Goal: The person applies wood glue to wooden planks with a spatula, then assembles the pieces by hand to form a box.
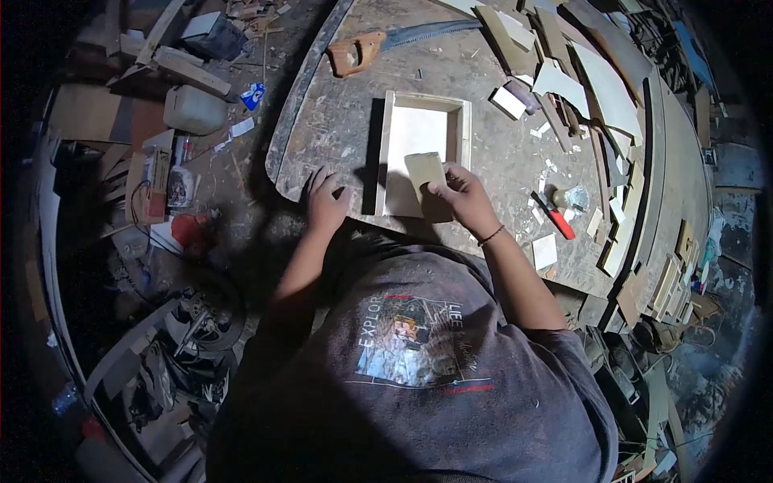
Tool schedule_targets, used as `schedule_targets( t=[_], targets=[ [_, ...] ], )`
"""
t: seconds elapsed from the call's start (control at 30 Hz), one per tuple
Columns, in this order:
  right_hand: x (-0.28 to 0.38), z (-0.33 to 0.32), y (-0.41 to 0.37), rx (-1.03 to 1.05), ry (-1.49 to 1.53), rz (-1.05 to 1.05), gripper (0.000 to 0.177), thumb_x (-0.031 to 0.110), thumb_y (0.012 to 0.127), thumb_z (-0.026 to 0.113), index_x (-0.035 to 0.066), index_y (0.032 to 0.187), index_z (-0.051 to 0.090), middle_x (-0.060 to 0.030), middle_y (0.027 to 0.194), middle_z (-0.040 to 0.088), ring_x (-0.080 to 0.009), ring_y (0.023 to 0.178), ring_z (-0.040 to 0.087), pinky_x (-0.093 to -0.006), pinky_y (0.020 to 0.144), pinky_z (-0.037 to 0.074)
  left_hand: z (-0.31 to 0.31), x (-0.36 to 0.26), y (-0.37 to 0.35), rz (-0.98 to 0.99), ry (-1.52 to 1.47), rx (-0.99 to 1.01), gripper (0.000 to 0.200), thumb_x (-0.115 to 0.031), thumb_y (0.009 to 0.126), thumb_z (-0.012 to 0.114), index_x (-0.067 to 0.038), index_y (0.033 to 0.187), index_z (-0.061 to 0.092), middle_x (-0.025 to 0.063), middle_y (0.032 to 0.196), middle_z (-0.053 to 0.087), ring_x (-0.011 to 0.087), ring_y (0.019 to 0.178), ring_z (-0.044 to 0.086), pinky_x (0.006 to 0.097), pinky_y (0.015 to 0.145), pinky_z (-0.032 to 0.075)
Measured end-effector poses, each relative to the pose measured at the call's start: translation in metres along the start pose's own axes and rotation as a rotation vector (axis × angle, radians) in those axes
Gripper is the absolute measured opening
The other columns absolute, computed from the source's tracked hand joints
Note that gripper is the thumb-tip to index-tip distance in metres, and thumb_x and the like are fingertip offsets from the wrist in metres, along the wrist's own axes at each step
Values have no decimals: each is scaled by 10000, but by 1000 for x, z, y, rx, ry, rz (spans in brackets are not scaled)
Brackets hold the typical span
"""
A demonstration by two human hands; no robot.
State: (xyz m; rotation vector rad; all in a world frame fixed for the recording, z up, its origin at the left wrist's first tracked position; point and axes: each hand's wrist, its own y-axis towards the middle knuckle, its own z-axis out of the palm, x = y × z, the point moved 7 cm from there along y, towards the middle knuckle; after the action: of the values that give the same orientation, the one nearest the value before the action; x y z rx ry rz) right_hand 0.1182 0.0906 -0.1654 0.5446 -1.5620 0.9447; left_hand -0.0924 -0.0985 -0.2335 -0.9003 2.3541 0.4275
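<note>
The right hand [463, 193] pinches a sanding sheet [424, 173] on the near edge of the wooden box [419, 133], the left hand [326, 197] lies spread flat beside it, so rubbing seems underway and needs a steady box.

The scarred, dusty workbench [338, 121] carries a shallow wooden tray [415, 133] near its front edge. A handsaw [378, 44] lies at the far side. To the right are plywood offcuts [600, 88] in a loose heap, a small white block [508, 102] beside them, and, nearer the front, a red-handled tool [555, 219].
</note>
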Motion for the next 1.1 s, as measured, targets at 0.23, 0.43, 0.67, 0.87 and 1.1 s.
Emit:
schedule_targets(
  t=[0.23, 0.43, 0.67, 0.87, 1.1],
  targets=[
    [44, 38, -27, 72, -818, -421, 220, 108, 738, 720, 49, 939, 656, -132, 898, 661, -325, 814, 637, -366, 734, 507, 0, -26, -18, -303, -564, 137, 328, -218, 866, 653, 44, 1063, 652, 153, 1095, 660, 244, 1038, 613, 335, 947, 439],
    [27, 60, -38, 188, -1113, -487, 298, 171, 826, 569, 137, 1115, 632, -68, 921, 637, -255, 885, 616, -396, 791, 454, 19, -18, -38, -550, -875, 288, 336, -224, 890, 625, -5, 1146, 626, 69, 994, 665, 142, 900, 627, 270, 741, 503],
    [22, 64, -38, 171, -1178, -440, 303, 175, 823, 560, 137, 1116, 629, -66, 938, 627, -252, 918, 606, -413, 815, 441, 24, -22, -38, -571, -910, 390, 381, -255, 885, 634, -6, 1173, 609, 71, 1037, 654, 148, 934, 618, 272, 742, 505],
    [41, 54, -42, 57, -948, -435, 271, 184, 795, 654, 92, 1050, 649, -89, 920, 654, -262, 865, 631, -390, 763, 471, 4, -32, -25, -369, -756, 263, 413, -218, 867, 661, 20, 1196, 584, 76, 1064, 636, 154, 963, 595, 284, 825, 479],
    [48, 28, -51, -94, -156, -287, 290, 129, 767, 765, 1, 993, 638, -78, 854, 639, -110, 758, 574, -256, 643, 467, -38, -145, -19, 5, -1005, 503, 447, -120, 826, 703, 15, 1219, 539, 67, 1118, 587, 146, 1057, 548, 300, 932, 440]
  ],
)
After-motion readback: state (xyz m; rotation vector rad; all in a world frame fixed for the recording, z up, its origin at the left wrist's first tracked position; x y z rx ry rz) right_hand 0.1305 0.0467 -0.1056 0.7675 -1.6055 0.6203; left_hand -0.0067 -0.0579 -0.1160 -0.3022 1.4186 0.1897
